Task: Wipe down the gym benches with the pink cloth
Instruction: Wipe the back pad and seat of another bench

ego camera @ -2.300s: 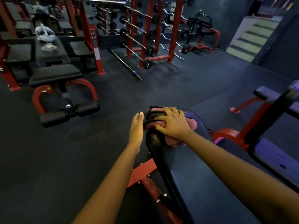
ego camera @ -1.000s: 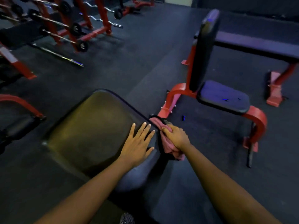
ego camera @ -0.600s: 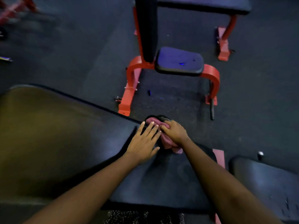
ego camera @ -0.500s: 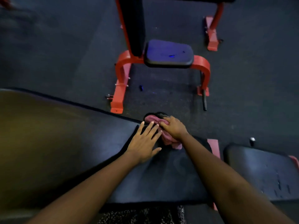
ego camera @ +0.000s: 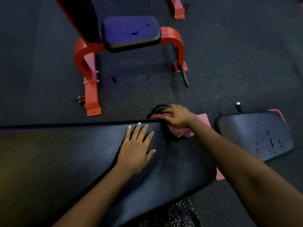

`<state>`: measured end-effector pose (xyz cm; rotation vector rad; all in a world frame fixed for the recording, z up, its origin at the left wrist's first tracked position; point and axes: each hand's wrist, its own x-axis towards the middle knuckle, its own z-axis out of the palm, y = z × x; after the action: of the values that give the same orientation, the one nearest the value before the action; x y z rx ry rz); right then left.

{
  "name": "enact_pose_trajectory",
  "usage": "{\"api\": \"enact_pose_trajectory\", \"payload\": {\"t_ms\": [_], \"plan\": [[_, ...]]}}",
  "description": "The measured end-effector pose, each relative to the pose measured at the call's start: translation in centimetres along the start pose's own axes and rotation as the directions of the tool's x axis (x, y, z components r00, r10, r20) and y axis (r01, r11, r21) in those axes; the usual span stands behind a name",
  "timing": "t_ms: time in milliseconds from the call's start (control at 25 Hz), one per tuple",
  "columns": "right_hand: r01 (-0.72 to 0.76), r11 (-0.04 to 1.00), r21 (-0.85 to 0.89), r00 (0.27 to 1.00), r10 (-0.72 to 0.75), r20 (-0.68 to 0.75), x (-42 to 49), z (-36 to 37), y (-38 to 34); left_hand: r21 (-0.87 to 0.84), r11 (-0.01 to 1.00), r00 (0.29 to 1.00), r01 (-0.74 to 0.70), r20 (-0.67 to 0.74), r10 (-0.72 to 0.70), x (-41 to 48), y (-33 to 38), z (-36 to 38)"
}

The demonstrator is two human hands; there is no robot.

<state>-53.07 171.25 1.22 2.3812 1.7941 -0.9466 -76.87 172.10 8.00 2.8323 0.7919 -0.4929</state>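
Presently, head view, itemised.

1. Bench pad (ego camera: 65, 153): black, long, lying across the lower half. Its far edge runs level from the left margin to the right end.
2. My left hand (ego camera: 136, 148): palm down on the pad just inside its far edge. Fingers are straight and spread, holding nothing.
3. My right hand (ego camera: 177, 117): at the pad's far right corner, fingers curled over the pink cloth (ego camera: 179, 133) and gripping it.
4. Pink cloth: bunched beneath my right hand and lying over the pad's far edge at that corner. One fold shows on the pad below my wrist, another under my fingertips.
5. Dark rounded object (ego camera: 159, 108): just beyond my right fingers, touching the cloth. It is possibly part of the bench frame, but too dim to tell.
6. Second pad (ego camera: 254, 136): black, smaller, beside the main pad's right end with a gap between. Its surface carries streaked marks.
7. Silver-capped knob (ego camera: 238, 105): just past the second pad's far edge.
8. Seat bench (ego camera: 131, 31): bluish seat on a red frame (ego camera: 88, 63), standing on the floor (ego camera: 246, 63) well beyond the main pad's far edge. A dark backrest rises at its left.
9. Black rod (ego camera: 184, 76): at the frame's right foot.
10. Patterned fabric (ego camera: 177, 213): below the main pad's near edge.
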Motion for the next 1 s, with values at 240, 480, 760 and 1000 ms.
{"api": "enact_pose_trajectory", "payload": {"t_ms": [240, 480, 760, 1000], "plan": [[-0.096, 0.981, 0.168, 0.988, 0.115, -0.105, -0.1, 3.0, 5.9, 0.004, 0.999, 0.998, -0.049, 0.043, 0.049, 7.7, 4.9, 2.1], [-0.165, 0.919, 0.358, 0.976, 0.203, -0.072, 0.8, 5.1, 14.3, 0.033, 0.982, 0.977, -0.185, 0.117, 0.180, 13.0, 12.1, 4.1], [-0.349, 0.638, 0.686, 0.882, 0.470, 0.012, -4.2, 8.8, 18.3, 0.169, 0.954, 0.961, -0.246, 0.170, 0.218, 13.4, 14.6, 7.6], [-0.397, 0.527, 0.752, 0.808, 0.590, 0.013, -13.9, 13.6, 17.4, 0.190, 0.949, 0.965, -0.252, 0.126, 0.231, 13.4, 14.8, 8.3]]}}
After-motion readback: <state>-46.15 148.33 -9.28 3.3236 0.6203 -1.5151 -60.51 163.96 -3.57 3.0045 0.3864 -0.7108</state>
